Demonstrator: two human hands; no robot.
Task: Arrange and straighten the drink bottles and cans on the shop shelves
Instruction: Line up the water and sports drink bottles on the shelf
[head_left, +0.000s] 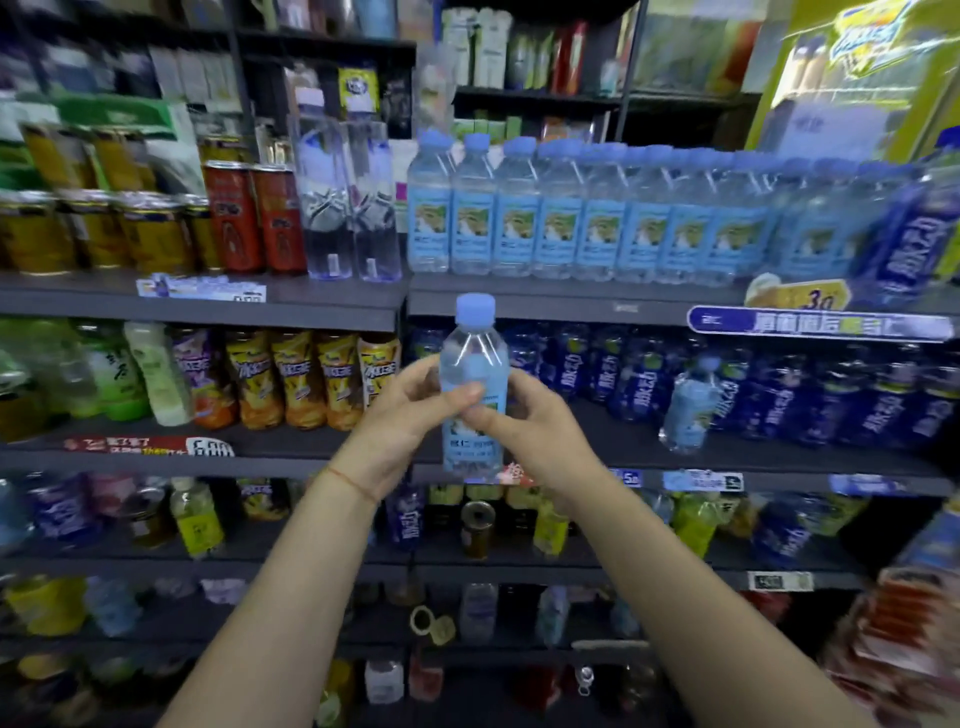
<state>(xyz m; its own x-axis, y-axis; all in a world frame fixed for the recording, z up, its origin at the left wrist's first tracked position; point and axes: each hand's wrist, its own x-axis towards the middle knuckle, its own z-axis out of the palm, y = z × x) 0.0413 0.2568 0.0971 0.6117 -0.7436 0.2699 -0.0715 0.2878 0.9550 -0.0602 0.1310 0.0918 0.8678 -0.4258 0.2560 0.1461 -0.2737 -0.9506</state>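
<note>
Dark shop shelves fill the frame, tiered and crowded with drinks, the whole view slightly blurred. At centre frame, in front of the second shelf from the top, a small clear plastic water bottle is held upright, its long axis vertical and its pale blue ribbed cap pointing up; a light blue paper label wraps its lower half. The left hand grips it from the left with the thumb laid across the front of the label, and the right hand pinches it from the right, fingertips meeting the left thumb on the label. A thin cord bracelet circles the left wrist.

Above, across the upper right, a row of matching blue-capped bottles stands upright, shoulder to shoulder. To their left stand two taller clear bottles, then red cans and gold cans at upper left. On the middle shelf, dark blue-labelled bottles fill the right side, with one pale water bottle leaning among them. Orange-yellow wrapped bottles stand at middle left.
</note>
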